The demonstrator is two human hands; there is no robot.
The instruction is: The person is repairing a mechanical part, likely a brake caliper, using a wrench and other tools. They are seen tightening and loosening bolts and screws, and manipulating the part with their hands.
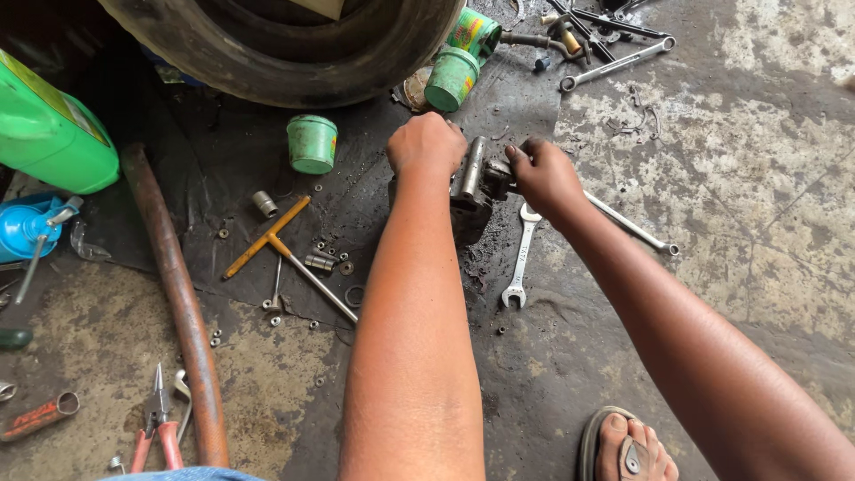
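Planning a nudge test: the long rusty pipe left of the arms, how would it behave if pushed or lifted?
The rusty pipe looks like rigid metal, so probably stiff and heavy for its width. Round and lying flat on the floor, it may roll if pushed sideways. Its rough rusted surface likely grips well, though the oily mat could leave it slick.

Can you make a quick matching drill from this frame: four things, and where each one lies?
Things:
1. green jug
2. open-ended spanner
3. red-handled pliers
4. small green tub

Places:
A. bottom left, beside the rusty pipe
B. on the dark sheet just below the tyre
C. far left edge of the view
D. on the floor under the right hand, next to the metal part both hands grip

Pairs: 1-C, 2-D, 3-A, 4-B

The left hand grips the same part from the other side.
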